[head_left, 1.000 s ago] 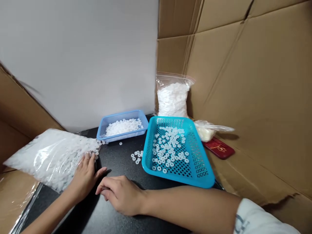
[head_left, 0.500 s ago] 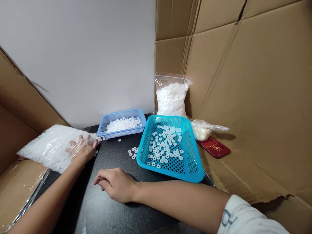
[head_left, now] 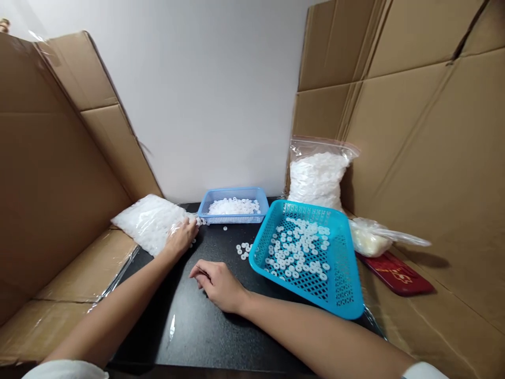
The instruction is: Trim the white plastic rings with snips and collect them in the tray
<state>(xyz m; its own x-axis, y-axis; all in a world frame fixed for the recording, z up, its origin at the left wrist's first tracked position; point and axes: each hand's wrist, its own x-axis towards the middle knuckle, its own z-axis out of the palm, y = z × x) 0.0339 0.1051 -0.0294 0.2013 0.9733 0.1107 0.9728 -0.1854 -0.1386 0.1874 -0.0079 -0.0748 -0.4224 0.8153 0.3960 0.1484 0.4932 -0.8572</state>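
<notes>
- Resting left hand (head_left: 182, 238) on clear bag (head_left: 148, 221), left of teal basket (head_left: 342, 268); fingers bent, grip unclear.
- Holding right hand (head_left: 221, 287) loosely curled; contents not discernible.
- Judging bag soft, slippery, shifting; best scooped from beneath.

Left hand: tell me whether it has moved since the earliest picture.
Yes: judged against the light-blue basket by the wall, the left hand has moved forward, ending nearer that basket's left end.
</notes>
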